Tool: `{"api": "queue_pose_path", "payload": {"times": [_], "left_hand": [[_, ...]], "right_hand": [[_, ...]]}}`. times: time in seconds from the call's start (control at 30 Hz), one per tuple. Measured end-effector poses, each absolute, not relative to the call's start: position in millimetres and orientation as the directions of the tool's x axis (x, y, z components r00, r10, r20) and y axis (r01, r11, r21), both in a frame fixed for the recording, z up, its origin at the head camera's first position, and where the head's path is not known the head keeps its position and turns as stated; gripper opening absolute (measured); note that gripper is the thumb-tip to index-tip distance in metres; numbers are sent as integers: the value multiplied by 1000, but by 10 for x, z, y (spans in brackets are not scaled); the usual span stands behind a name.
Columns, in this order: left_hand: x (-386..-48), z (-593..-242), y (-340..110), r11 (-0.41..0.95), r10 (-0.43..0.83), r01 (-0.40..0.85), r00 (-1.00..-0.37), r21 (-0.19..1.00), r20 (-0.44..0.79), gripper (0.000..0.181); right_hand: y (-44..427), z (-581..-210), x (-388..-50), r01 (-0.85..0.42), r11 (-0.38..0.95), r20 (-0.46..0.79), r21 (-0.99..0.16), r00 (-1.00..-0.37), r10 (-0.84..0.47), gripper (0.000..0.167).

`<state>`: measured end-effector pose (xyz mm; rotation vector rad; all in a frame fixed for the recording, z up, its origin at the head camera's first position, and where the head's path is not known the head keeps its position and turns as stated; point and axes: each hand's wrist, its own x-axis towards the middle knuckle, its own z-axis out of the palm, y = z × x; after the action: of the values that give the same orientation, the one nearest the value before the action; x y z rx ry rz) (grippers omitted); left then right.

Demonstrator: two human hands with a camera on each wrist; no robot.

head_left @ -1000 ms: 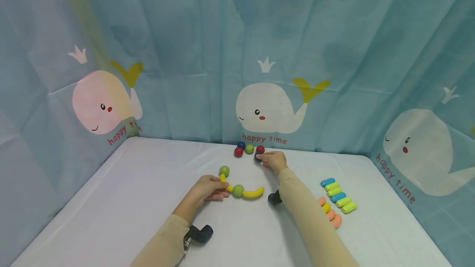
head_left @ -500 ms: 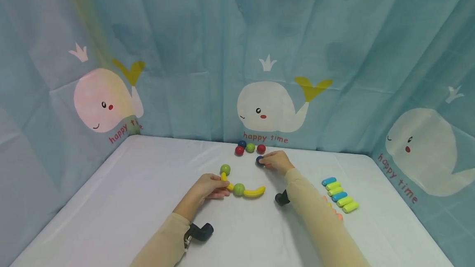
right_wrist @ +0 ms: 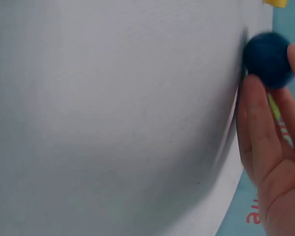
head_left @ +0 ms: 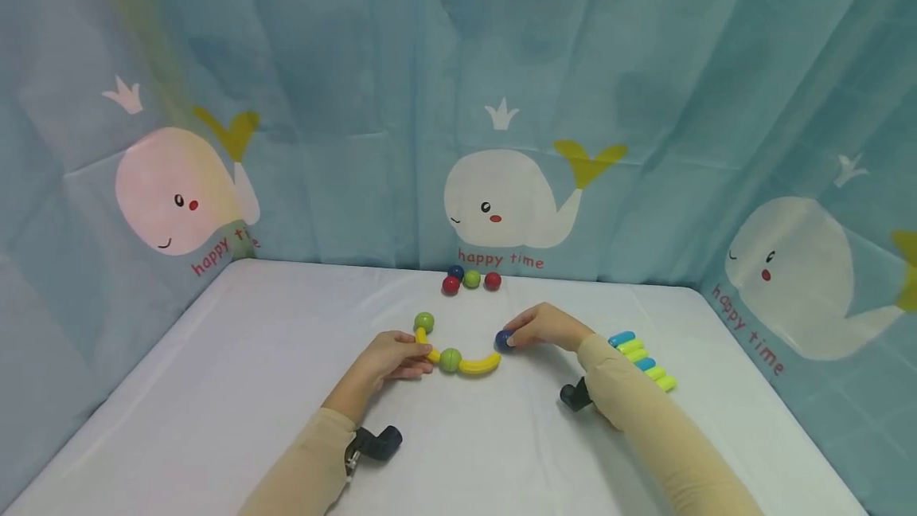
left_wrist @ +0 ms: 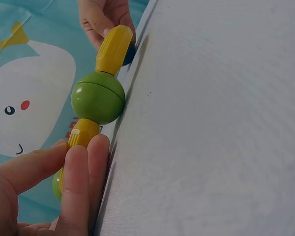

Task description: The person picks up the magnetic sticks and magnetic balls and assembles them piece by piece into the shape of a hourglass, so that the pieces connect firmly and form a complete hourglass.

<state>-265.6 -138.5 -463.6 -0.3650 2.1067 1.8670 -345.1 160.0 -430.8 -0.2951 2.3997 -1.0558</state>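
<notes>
My left hand pinches the left yellow curved piece between thumb and fingers. That piece joins a green ball at its far end to a second green ball. From the second ball a right-hand yellow curved piece extends, forming a U-shaped chain on the table. My right hand holds a dark blue ball by its fingertips, just beyond the chain's right end. In the head view a small gap seems to separate them. The right wrist view shows the blue ball between thumb and fingers.
At the back of the white table sit two red balls, a green ball and another blue ball. Blue and yellow-green cylinders lie at right, partly behind my right sleeve. A whale-print curtain hangs behind.
My right hand has brought the blue ball away from the back group, nearer to me and to the chain's right end. The left hand keeps its hold. The head view has shifted slightly.
</notes>
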Motion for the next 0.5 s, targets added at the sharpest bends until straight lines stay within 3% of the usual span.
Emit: {"api": "queue_pose_path", "payload": {"times": [0.5], "left_hand": [[-2649,-4619,-1390,125,16,-385,-921,915,-389,45]], "right_hand": [[1644,-4286,-3389,-37,650,-405,-759,-755,-516,32]]}}
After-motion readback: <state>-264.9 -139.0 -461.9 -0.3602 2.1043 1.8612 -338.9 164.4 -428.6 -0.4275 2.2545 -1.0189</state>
